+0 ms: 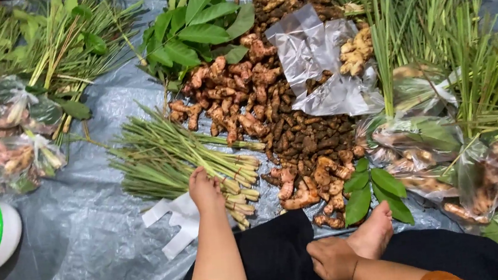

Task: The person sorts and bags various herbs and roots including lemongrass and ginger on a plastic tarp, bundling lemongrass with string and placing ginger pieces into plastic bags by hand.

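Nearest the camera, the right hand (333,260) is seen resting loosely on a bare foot (372,231) at about five o'clock, gripping nothing. At seven o'clock, the left hand (204,189) is laid flat, fingers spread, on the pale cut ends of a bundle of green lemongrass stalks (166,156), just beside a white plastic bag (175,221) on the grey plastic sheet (90,244). Brown knobbly ginger roots (297,142) are heaped at twelve o'clock. Stalks would best be evened at the cut ends before being lifted.

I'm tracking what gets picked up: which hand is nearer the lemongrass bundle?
Left. The left hand rests on the lemongrass bundle; the right hand lies apart, by the person's foot.
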